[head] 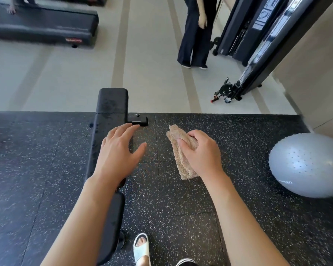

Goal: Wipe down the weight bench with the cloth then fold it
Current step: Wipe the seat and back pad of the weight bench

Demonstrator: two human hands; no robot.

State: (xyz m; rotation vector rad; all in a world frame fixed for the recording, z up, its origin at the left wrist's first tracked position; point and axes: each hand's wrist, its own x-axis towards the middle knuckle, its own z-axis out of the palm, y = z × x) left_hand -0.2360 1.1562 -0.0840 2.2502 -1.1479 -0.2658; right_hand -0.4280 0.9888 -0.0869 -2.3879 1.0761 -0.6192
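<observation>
Looking down from head height, a black padded weight bench (112, 104) is seen running from the bottom centre-left of the frame up to the middle, where its far end crosses the line between the speckled black rubber floor (181, 208) and the pale floor (148, 54) beyond. Damp-looking marks are noted on the far pad. A short black foot bar (139, 121) projects to the right of the bench frame.

The left hand (117, 150) is held wide, fingers spread and straight, over the right edge of the bench near the foot bar; whether it touches the pad cannot be told. Nothing is held in it.

The right hand (198, 152) is closed round a tan, coarse-textured cloth (181, 148), which is gripped in a folded or bunched strip. The cloth is held in the air at centre-right of the frame, well clear of the bench, with one end standing above the knuckles and the other hanging below the hand.

A grey exercise ball (308, 166) is recorded at the right edge on the rubber floor. A black cable machine (261, 45) stands at upper right, and beside it a second person in dark trousers (194, 39) is partly visible. A treadmill (42, 25) occupies the upper left. A foot in a pale slide sandal (141, 250) is seen at bottom centre.
</observation>
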